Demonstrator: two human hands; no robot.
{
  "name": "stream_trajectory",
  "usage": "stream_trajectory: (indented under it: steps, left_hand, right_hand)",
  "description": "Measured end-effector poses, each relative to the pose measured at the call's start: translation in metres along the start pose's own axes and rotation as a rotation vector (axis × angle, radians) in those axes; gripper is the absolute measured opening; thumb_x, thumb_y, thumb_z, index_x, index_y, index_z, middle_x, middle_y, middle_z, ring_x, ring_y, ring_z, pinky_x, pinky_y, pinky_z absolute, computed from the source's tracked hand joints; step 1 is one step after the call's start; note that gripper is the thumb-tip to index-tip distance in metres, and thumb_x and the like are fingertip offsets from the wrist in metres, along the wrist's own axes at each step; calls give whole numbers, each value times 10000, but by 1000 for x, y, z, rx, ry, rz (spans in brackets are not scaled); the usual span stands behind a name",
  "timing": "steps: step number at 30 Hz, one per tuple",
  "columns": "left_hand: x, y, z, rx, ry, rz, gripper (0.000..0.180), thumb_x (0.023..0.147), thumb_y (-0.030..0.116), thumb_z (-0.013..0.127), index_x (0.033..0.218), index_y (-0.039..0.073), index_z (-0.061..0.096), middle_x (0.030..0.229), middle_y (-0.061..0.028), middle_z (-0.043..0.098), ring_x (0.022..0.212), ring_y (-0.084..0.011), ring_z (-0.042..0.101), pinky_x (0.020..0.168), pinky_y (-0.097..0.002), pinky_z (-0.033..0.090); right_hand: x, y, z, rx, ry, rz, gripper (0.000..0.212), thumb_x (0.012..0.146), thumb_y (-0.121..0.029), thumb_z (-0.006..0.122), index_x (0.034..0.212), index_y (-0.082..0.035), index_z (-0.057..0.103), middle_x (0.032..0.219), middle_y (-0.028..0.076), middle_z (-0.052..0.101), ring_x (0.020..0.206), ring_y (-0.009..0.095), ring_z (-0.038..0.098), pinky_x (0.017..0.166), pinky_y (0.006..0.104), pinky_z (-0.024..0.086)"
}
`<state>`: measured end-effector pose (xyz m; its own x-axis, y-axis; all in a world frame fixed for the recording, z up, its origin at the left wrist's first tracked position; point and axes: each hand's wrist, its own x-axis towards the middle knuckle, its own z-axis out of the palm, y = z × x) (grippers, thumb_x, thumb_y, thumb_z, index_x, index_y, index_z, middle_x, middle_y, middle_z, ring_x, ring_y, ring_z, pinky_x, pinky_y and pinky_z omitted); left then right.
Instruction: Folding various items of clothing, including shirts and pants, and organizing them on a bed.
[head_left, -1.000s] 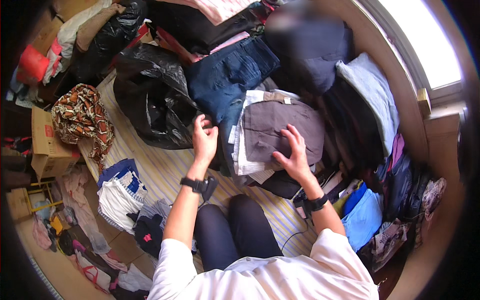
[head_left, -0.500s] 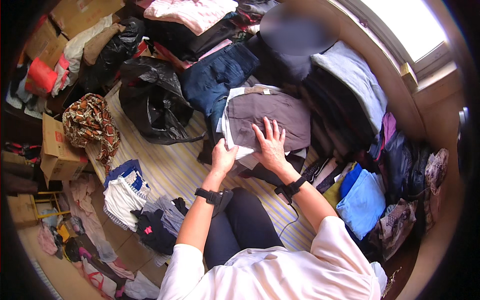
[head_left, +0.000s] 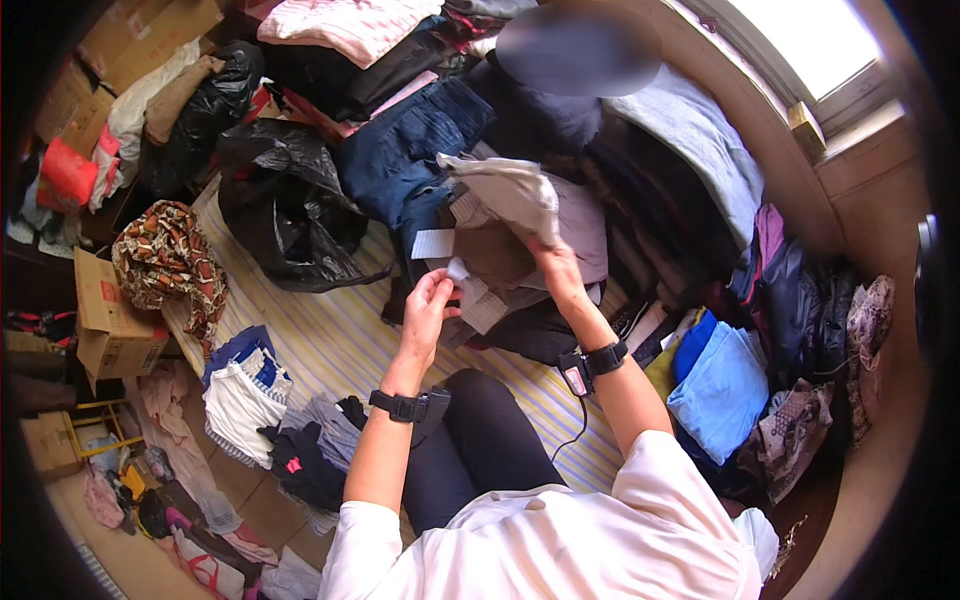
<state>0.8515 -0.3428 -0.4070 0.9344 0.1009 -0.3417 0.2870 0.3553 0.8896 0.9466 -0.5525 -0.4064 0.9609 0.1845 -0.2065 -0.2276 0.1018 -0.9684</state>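
Fingers of my left hand are bent together at a small whitish piece, too small to name. My right hand grips a pale beige folded garment, raised and slightly blurred. Beneath it lies a grey-brown garment on the pile in front of me. Close to my left fingers, two flat pale pieces stick out: a white rectangle and a faintly lined one. I cannot tell whether they are paper or cloth. Blue jeans lie just beyond the pile.
A striped bed cover lies under everything. Around me are a black plastic bag, a patterned brown cloth, folded white clothes, a light blue folded garment and a cardboard box. A window is at upper right.
My right hand has gone from lying flat on the grey-brown garment to lifting the pale beige one. My left hand has shifted left, letting go of the pile's edge. Pale flat pieces now show.
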Motion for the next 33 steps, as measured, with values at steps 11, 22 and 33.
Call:
stream_trajectory:
  steps: [11,22,33]
  left_hand:
    - [-30,-22,-10,-31,97,-60,227,988,181,518,1182,65,530,1106,-56,612,900,-138,626,709,-264,513]
    - [-69,-20,-12,101,-94,-184,220,991,193,519,1121,28,585,1004,-85,656,885,-154,643,743,-271,519]
    - [-166,57,-32,-909,-243,-362,683,973,545,413,1381,-2,434,1308,-161,565,1178,-289,558,1028,-439,431]
  right_hand:
    - [32,62,-139,-815,646,-54,819,708,-436,798,1332,-5,488,1269,230,564,1220,354,515,1049,429,383]
    - [-5,-12,-96,-510,444,-340,256,753,-99,746,858,10,539,782,30,522,771,145,507,729,292,434]
    - [-240,-64,47,-687,-826,-628,369,606,35,751,892,-67,540,1249,121,587,1202,283,534,1026,415,390]
